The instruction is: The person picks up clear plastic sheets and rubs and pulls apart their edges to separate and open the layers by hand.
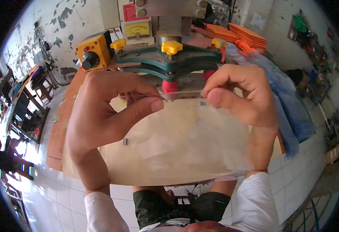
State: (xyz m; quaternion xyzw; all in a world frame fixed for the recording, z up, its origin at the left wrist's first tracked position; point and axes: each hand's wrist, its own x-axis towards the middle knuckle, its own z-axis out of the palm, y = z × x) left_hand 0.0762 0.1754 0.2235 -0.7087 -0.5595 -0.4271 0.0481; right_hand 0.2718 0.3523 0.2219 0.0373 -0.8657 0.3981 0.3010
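My left hand [109, 106] is at the left, its thumb and index finger pinched together on the top edge of a clear plastic sheet [189, 131]. At the other end of that edge, my right hand [245, 94] pinches the sheet the same way. The sheet hangs between both hands and shows the tan work surface [138, 170] through it. Just beyond the fingers stands a machine with a green clamp bar [192, 60], yellow star knobs [172, 47] and a red cylindrical pad [170, 86]. A small dark piece [125, 141] lies on the surface near my left thumb.
A yellow control box [93, 52] with a black knob is at the back left. Stacked orange pieces [247, 36] lie at the back right. Blue plastic material [289, 104] drapes over the right side. A workbench [22, 96] stands along the left wall.
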